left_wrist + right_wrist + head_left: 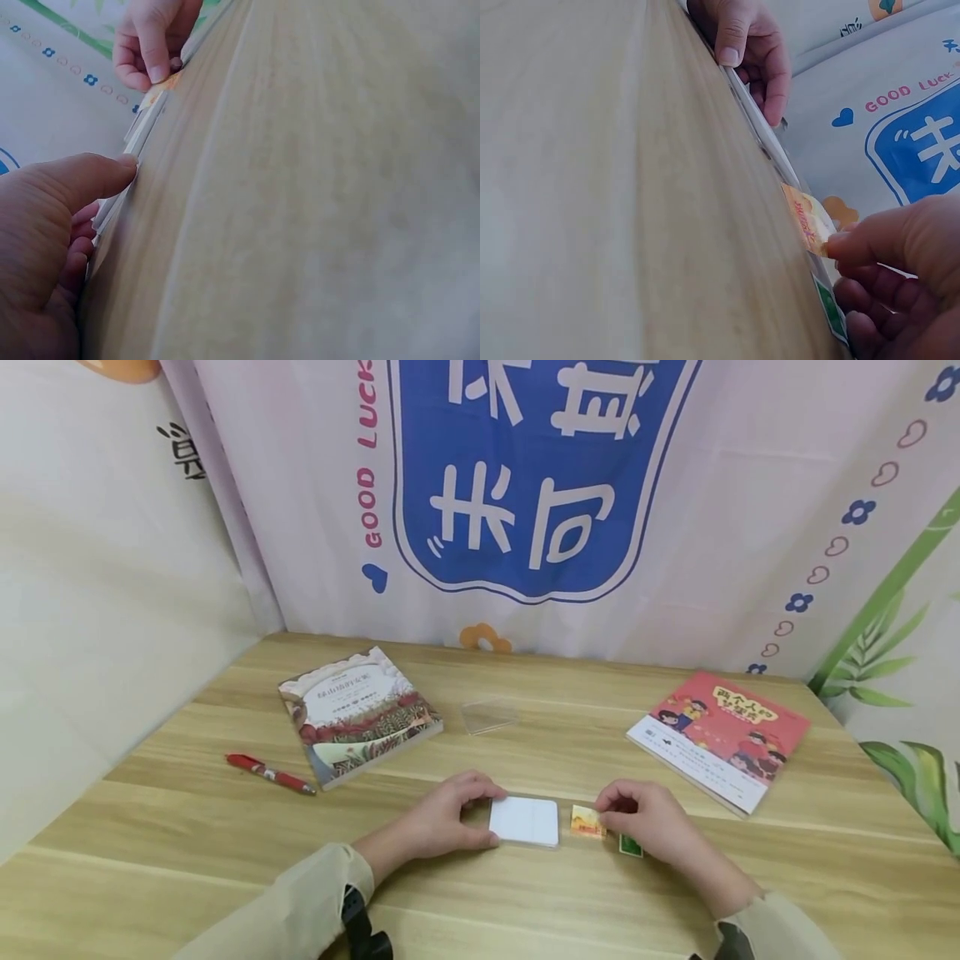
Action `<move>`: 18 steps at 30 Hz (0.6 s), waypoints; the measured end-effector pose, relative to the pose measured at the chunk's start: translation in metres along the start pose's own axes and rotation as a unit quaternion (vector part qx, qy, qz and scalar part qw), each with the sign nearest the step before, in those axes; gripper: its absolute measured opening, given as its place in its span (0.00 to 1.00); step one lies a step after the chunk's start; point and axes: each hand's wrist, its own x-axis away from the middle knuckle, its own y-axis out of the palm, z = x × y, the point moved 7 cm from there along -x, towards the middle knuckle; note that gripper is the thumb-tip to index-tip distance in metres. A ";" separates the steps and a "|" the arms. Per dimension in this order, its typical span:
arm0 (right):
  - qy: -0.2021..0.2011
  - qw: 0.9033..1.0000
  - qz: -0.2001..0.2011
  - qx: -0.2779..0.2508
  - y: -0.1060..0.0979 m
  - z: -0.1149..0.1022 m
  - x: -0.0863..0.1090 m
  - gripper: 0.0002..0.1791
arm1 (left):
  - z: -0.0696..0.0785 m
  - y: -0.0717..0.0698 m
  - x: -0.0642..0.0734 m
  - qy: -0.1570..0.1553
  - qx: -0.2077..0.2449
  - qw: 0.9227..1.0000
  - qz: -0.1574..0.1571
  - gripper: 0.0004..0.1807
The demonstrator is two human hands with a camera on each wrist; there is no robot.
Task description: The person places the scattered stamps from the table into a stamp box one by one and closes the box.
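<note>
My left hand (450, 818) holds a thin white plate (525, 821) with rounded corners, thumb at its near edge and fingers at its far edge. The plate lies flat on the table. To its right, my right hand (651, 820) pinches a small orange and yellow picture card (587, 822) between thumb and fingers. In the right wrist view the orange card (806, 217) stands tilted up, held by its corner. A small green card (631, 847) lies below the right hand, partly hidden by it.
A clear rectangular plastic piece (489, 716) lies behind the hands on the wooden table (525, 910). At the left are a book with a flowery cover (360, 714) and a red pen (270, 774). Toward the right lies a pink book (720, 739). A printed curtain hangs behind.
</note>
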 end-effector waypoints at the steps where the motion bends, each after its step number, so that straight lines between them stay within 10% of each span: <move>1: 0.006 1.000 0.002 -0.002 -0.001 0.000 0.000 0.03 | 0.000 0.000 0.000 -0.001 -0.002 1.000 0.001 0.25; 18: 0.038 0.973 -0.063 -0.217 0.006 -0.009 -0.009 0.14 | -0.003 -0.002 0.000 -0.011 -0.015 1.000 0.002 0.26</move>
